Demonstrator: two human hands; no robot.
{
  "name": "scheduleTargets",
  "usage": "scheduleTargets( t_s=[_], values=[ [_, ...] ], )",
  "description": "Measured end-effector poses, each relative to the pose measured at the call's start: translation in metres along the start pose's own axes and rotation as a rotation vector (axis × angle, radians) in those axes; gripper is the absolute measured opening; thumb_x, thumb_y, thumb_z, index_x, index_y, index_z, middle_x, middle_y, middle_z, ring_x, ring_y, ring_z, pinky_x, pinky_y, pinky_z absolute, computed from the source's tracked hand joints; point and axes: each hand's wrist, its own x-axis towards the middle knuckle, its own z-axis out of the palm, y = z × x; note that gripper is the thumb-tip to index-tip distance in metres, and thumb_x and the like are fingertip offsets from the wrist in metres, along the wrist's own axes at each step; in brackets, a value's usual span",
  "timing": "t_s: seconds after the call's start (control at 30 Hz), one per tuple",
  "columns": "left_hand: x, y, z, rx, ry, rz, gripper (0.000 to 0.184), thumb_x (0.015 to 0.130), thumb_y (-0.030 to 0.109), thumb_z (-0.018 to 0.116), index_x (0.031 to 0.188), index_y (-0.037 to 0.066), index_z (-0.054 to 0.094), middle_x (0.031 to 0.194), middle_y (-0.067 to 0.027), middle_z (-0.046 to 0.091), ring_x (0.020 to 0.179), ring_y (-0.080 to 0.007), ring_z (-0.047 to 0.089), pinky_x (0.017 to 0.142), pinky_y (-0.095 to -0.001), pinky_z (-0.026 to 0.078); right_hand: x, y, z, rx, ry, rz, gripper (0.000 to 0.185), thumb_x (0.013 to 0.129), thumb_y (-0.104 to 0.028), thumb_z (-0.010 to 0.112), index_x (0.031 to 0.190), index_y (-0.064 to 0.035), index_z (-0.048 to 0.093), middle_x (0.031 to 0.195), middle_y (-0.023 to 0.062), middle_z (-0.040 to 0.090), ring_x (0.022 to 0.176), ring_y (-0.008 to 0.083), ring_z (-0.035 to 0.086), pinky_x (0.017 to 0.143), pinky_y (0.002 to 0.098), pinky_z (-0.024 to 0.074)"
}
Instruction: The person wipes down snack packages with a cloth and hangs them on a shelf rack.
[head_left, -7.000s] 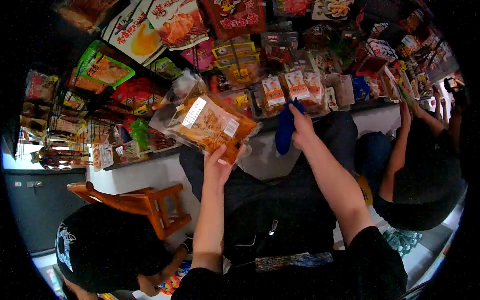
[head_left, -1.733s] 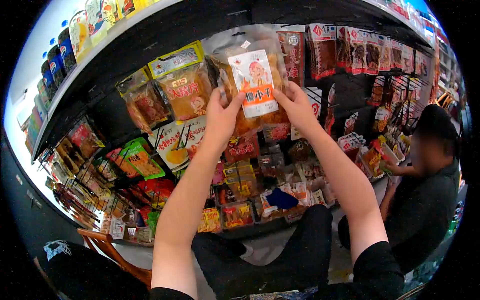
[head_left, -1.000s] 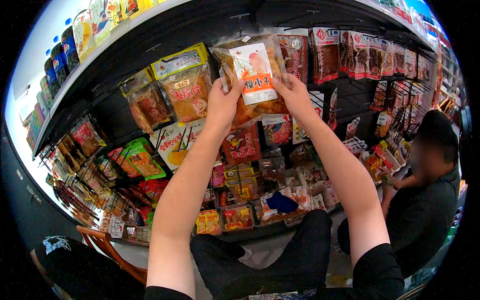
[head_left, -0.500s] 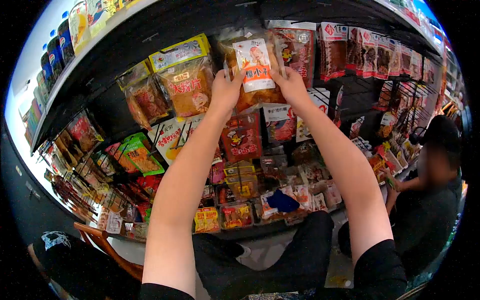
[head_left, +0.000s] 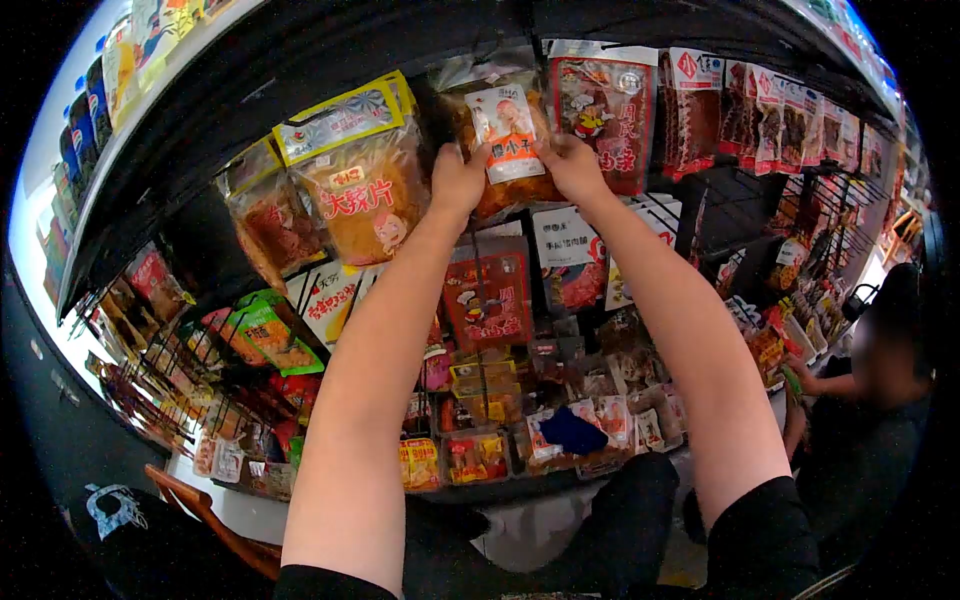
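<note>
Both my arms reach up to a clear snack packet (head_left: 508, 135) with a white and orange label, at the top of the rack. My left hand (head_left: 461, 180) grips its left edge, thumb on the front. On the right edge, my right hand (head_left: 573, 168) pinches it the same way. The fingers behind the packet are hidden. To its left hangs a big yellow-topped snack packet (head_left: 362, 195); close on its right is a red snack packet (head_left: 612, 110). Below my hands hangs another red packet (head_left: 487, 300).
White-topped packets (head_left: 695, 100) hang in a row at the right. Packs and a dark blue cloth-like item (head_left: 572, 430) lie on the low shelf. A person in black (head_left: 870, 470) is at the right, beside a wooden chair-like frame's opposite side. Bottles (head_left: 98, 105) stand upper left.
The view has shifted slightly, so the rack's lower goods sit a little lower. The held packet is now nearer the rack, in line with its neighbours; both hands still grip it.
</note>
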Motion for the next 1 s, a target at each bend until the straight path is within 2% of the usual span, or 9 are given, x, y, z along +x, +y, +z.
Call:
scheduleTargets(
  t_s=[0.2,0.3,0.4,0.5,0.73,0.8,0.87,0.97,1.0],
  values=[
    [0.016,-0.012,0.009,0.134,0.076,-0.014,0.053,0.084,0.03,0.064,0.119,-0.006,0.047,0.114,-0.0215,0.057,0.105,-0.0296,0.056,0.088,-0.0353,0.043,0.022,0.026,0.01,-0.138,-0.016,0.029,0.049,0.08,-0.036,0.065,0.107,0.0044,0.057,0.1,0.0219,0.064,0.095,0.0354,0.061,0.082,0.0403,0.0466],
    [0.023,-0.023,0.01,0.136,0.093,0.029,0.056,0.082,0.029,0.065,0.117,-0.01,0.046,0.113,-0.0273,0.056,0.108,-0.0369,0.054,0.089,-0.0374,0.043,0.027,0.036,0.014,-0.226,-0.012,-0.01,0.043,0.085,-0.031,0.063,0.105,0.0061,0.057,0.09,0.0159,0.064,0.083,0.0226,0.062,0.074,0.0334,0.0459],
    [0.031,-0.042,0.015,0.142,0.114,0.081,0.057,0.082,0.03,0.065,0.117,-0.011,0.046,0.113,-0.028,0.056,0.108,-0.0374,0.054,0.09,-0.0371,0.043,0.022,0.02,0.012,-0.266,-0.098,0.049,0.044,0.085,-0.032,0.062,0.106,0.0056,0.056,0.091,0.0181,0.065,0.087,0.0267,0.062,0.076,0.0357,0.0463],
    [0.017,-0.019,0.012,0.176,0.108,0.029,0.058,0.082,0.031,0.065,0.117,-0.011,0.045,0.114,-0.029,0.055,0.11,-0.0376,0.053,0.091,-0.0372,0.042,0.017,0.02,0.014,-0.305,0.015,-0.008,0.049,0.081,-0.039,0.064,0.105,0.0034,0.056,0.098,0.0255,0.062,0.092,0.039,0.06,0.078,0.0444,0.0474],
    [-0.006,0.016,-0.003,0.328,0.052,-0.083,0.059,0.084,0.035,0.062,0.117,-0.011,0.046,0.119,-0.03,0.052,0.114,-0.0366,0.05,0.094,-0.0368,0.039,0.0,-0.002,-0.001,-0.495,0.061,-0.065,0.06,0.079,-0.042,0.065,0.107,0.0078,0.048,0.096,0.032,0.059,0.093,0.0458,0.058,0.08,0.0481,0.0477],
    [-0.023,0.033,-0.011,0.308,0.032,-0.07,0.061,0.084,0.037,0.06,0.118,-0.011,0.045,0.12,-0.0287,0.052,0.115,-0.0363,0.05,0.096,-0.0372,0.038,-0.006,-0.01,-0.008,-0.454,0.146,-0.151,0.053,0.081,-0.038,0.064,0.11,0.0056,0.053,0.104,0.0248,0.061,0.099,0.036,0.06,0.083,0.0408,0.0461],
    [-0.045,0.054,-0.021,0.194,0.04,-0.012,0.061,0.085,0.038,0.06,0.119,-0.01,0.046,0.119,-0.0246,0.054,0.113,-0.0328,0.052,0.095,-0.0367,0.038,-0.04,-0.055,-0.026,-0.389,0.107,-0.172,0.042,0.083,-0.031,0.063,0.105,0.0038,0.057,0.094,0.0204,0.064,0.09,0.0338,0.061,0.08,0.0394,0.0469],
    [-0.118,0.094,-0.031,-0.018,-0.014,0.083,0.047,0.088,0.034,0.058,0.113,-0.006,0.054,0.107,-0.0134,0.061,0.102,-0.0198,0.056,0.089,-0.0297,0.041,-0.116,-0.089,-0.054,-0.253,0.044,-0.369,0.024,0.088,-0.018,0.059,0.103,0.0,0.057,0.085,0.0041,0.062,0.08,0.0099,0.058,0.071,0.0255,0.0466],
    [-0.139,0.094,-0.036,-0.095,-0.072,0.126,0.039,0.089,0.03,0.057,0.107,-0.004,0.057,0.101,-0.0101,0.062,0.096,-0.0156,0.056,0.085,-0.0269,0.042,-0.142,-0.092,-0.062,-0.178,-0.005,-0.402,0.023,0.087,-0.019,0.059,0.099,-0.0002,0.058,0.083,0.0088,0.063,0.078,0.0155,0.062,0.069,0.0279,0.0481]
  ],
)
